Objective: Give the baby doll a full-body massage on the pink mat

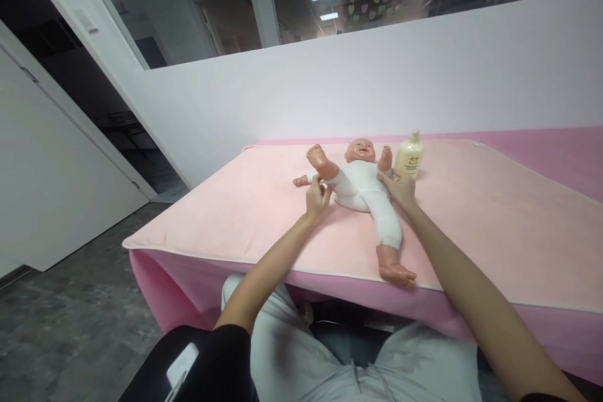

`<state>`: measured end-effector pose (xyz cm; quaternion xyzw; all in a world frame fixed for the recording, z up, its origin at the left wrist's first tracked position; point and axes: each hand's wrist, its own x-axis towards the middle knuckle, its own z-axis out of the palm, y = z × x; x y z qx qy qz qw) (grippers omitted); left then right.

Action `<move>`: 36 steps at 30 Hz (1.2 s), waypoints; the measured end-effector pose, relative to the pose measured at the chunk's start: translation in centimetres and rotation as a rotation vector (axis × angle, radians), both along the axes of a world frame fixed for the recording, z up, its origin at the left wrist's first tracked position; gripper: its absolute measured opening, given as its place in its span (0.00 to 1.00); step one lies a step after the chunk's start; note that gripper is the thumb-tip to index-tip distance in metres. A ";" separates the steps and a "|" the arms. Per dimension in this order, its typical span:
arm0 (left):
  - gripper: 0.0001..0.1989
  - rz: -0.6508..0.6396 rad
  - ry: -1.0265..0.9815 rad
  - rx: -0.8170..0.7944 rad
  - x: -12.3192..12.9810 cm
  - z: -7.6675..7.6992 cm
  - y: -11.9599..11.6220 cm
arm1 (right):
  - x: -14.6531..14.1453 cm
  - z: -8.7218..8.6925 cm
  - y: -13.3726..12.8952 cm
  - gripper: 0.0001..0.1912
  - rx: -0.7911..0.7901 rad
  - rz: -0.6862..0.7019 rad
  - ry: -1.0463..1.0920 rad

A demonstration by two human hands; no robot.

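Observation:
A baby doll (362, 182) with a white cloth body lies on its back on a pink padded mat (264, 213), its head towards the wall. One of its legs is raised, the foot up at the left; the other leg stretches towards the mat's front edge. My left hand (319, 196) is closed on the raised leg, just below the foot. At the doll's right-hand side in the picture, my right hand (399, 184) has its fingers closed at the doll's sleeve, near the raised arm.
A pale yellow pump bottle (409, 156) stands on the mat just behind my right hand. Pink cloth (174, 282) hangs over the table's front edge. Behind is a white wall (377, 81) with a window above. A white door (61, 157) is at the far left.

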<state>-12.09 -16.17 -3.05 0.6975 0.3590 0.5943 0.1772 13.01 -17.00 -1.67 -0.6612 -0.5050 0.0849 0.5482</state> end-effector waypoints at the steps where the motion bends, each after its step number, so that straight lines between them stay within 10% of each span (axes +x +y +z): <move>1: 0.19 0.008 0.002 -0.006 0.0 0.0 0.0 | 0.0 0.0 0.1 0.20 0.001 -0.005 0.037; 7: 0.17 0.098 0.030 0.086 0.1 0.0 0.0 | -0.1 0.1 -0.2 0.18 0.079 -0.126 -0.073; 12: 0.15 -0.032 0.275 0.254 0.8 0.1 -0.9 | -0.5 -0.2 -0.6 0.15 0.055 0.142 -0.429; 18: 0.14 -0.065 0.444 0.305 1.9 -0.1 -1.5 | -0.3 -0.3 -0.4 0.16 0.006 0.095 -0.496; 30: 0.20 -0.026 -0.120 -0.028 1.3 0.5 -1.3 | -0.3 0.3 0.2 0.17 0.047 -0.106 0.404; 36: 0.19 -0.036 -0.062 -0.044 0.9 0.2 -0.8 | 0.0 0.1 0.1 0.16 0.038 -0.055 0.074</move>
